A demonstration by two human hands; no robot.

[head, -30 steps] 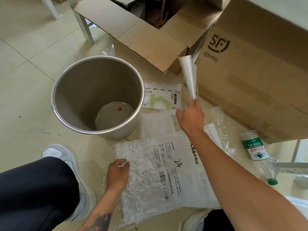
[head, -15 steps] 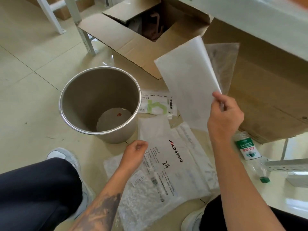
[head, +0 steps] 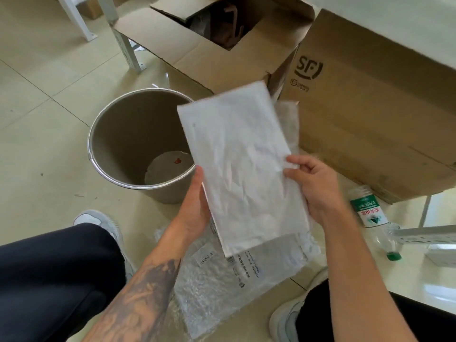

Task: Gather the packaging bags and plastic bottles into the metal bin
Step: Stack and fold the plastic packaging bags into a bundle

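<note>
step: bin white bag (head: 243, 166) | left hand (head: 195, 208), right hand (head: 313, 188) both clasp its edges | advice: fold narrower, drop inside metal bin (head: 118, 134) just left

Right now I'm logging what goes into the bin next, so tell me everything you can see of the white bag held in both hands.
The white bag is a flat, rectangular, opaque sheet-like pouch, looking like thin foam or soft plastic, wrinkled and unprinted on the side shown. It is held up off the floor, tilted, its upper left corner over the rim of the metal bin. The left hand grips its left edge; the right hand pinches its right edge. A clear bag shows behind it.
</note>
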